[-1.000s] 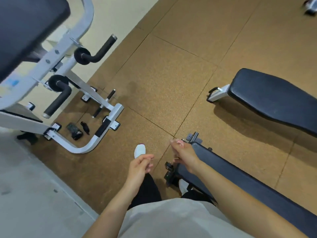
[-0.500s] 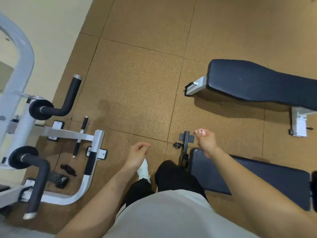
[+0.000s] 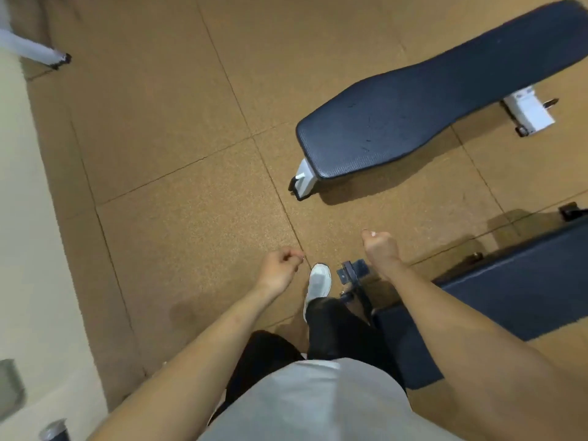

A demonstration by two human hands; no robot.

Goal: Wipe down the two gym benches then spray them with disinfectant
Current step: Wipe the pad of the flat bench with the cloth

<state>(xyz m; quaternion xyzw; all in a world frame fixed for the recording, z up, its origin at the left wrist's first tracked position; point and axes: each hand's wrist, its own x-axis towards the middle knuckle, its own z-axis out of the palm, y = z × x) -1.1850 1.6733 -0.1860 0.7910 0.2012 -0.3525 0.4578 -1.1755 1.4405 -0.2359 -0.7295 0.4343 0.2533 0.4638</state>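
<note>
Two dark padded gym benches stand on the brown rubber floor. The far bench point(image 3: 413, 116) runs diagonally across the upper right on a white frame. The near bench point(image 3: 509, 281) lies at the lower right, partly hidden by my right forearm. My right hand point(image 3: 380, 246) hovers above the floor just beyond the near bench's end, fingers curled into a fist, holding nothing. My left hand point(image 3: 280, 265) hangs further left over bare floor, fingers curled in with the thumb against them, also holding nothing.
A black metal foot bracket point(image 3: 353, 275) sticks out from the near bench beside my white shoe point(image 3: 318, 281). A white machine tube point(image 3: 31, 50) shows at the top left. A pale floor strip point(image 3: 31, 249) runs down the left, with a grey object point(image 3: 9, 386) on it.
The view has swung right, so the white machine has slid almost out of sight and the far bench looks nearer. My right hand left the near bench's end and curled into a fist.
</note>
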